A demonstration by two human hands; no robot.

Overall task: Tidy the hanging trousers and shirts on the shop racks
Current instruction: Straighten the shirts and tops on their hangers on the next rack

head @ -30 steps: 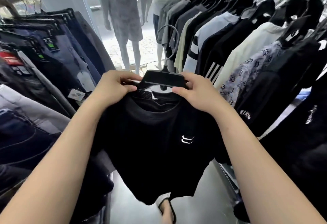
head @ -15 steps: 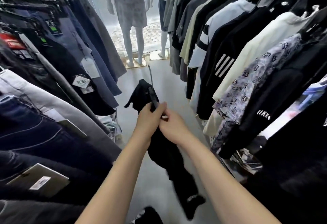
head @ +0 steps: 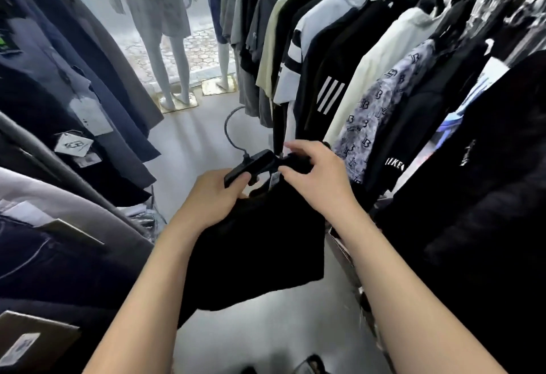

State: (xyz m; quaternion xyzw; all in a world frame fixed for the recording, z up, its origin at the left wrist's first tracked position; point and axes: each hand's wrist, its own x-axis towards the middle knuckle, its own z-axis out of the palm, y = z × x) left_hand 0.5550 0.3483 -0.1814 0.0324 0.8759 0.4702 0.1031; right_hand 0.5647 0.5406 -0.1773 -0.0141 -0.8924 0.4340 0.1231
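— So, any writing on that black shirt point(head: 254, 243)?

— None I can read; the small tag point(head: 274, 179) at its collar is blurred. It hangs in the aisle on a black hanger point(head: 254, 163), between both hands.

— How are the hands?

— Left hand point(head: 211, 199) curls round the hanger's left end. Right hand point(head: 317, 174) pinches the collar, fingers bent, index lifted.

— Other labels?

— On the shirts point(head: 354, 57) to the right, one reads "IKE" partly, another is covered in B letters point(head: 381, 101). Trousers point(head: 68, 84) left carry paper tags, unreadable.
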